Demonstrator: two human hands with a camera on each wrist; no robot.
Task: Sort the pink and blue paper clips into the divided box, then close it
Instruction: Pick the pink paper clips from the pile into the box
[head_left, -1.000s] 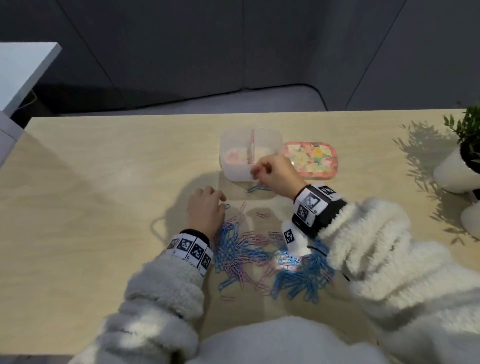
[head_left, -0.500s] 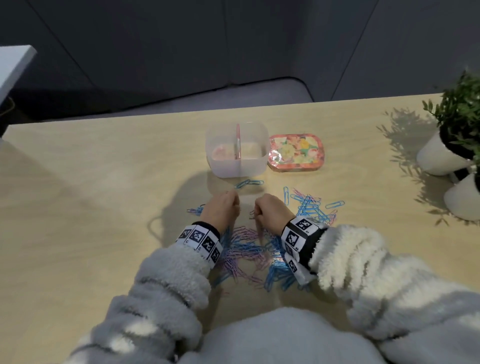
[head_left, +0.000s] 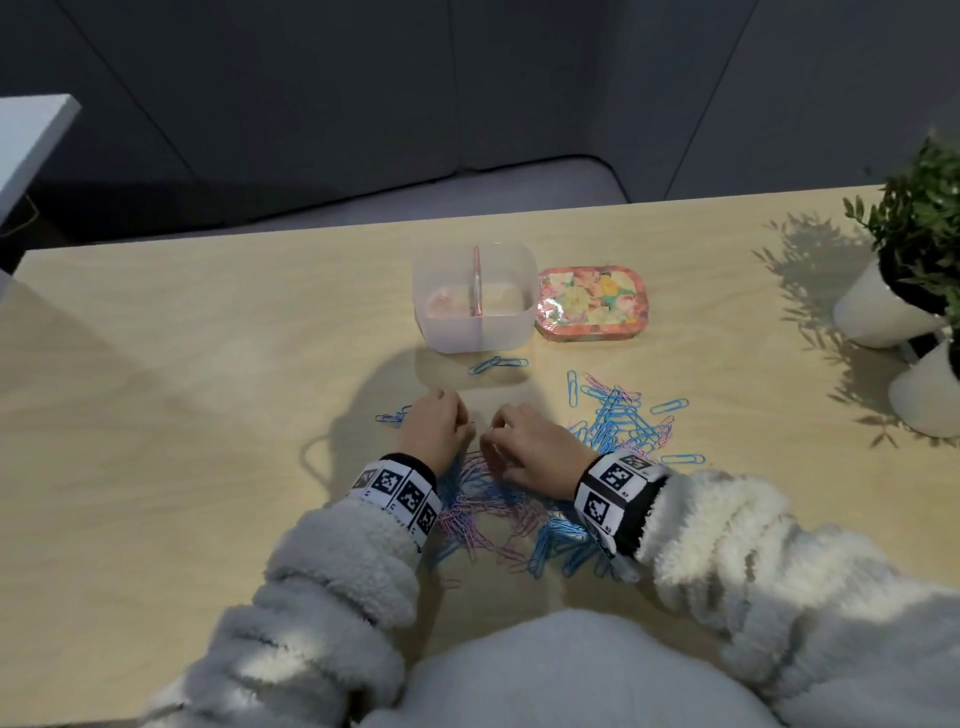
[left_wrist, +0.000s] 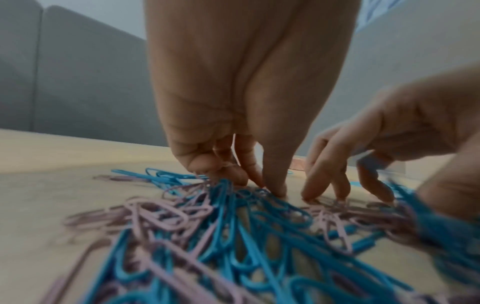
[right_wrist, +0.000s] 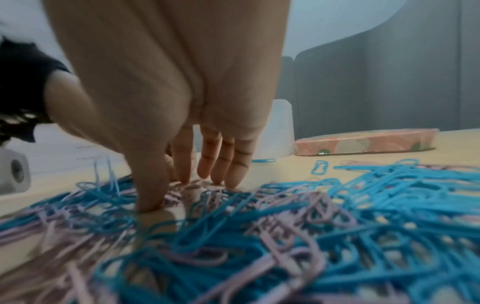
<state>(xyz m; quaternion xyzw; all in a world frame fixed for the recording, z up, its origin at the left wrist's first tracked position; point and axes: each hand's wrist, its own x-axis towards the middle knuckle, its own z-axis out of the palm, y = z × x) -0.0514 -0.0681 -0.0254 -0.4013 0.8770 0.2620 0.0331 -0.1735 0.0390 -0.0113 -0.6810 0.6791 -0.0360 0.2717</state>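
Observation:
A mixed pile of pink and blue paper clips (head_left: 498, 509) lies on the table between my wrists, and a second, mostly blue heap (head_left: 618, 421) lies to the right. Beyond them stands the clear divided box (head_left: 475, 332), open, with pink clips in its left compartment (head_left: 447, 304). Its floral lid (head_left: 592, 304) lies flat to its right. My left hand (head_left: 441, 426) sits at the pile's far edge, fingers curled, thumb and fingertips pinching at a clip (left_wrist: 265, 185). My right hand (head_left: 524, 441) is close beside it, with straight fingers and thumb touching pink clips (right_wrist: 187, 185).
Two blue clips (head_left: 496, 364) lie just in front of the box, and a few more (head_left: 392, 415) lie left of my left hand. White plant pots (head_left: 883, 306) stand at the table's right edge. Bare wood stretches to the left.
My right hand has come back from the box to the pile, beside the left hand. The left hand shifted slightly toward the pile's far edge. The view has also shifted.

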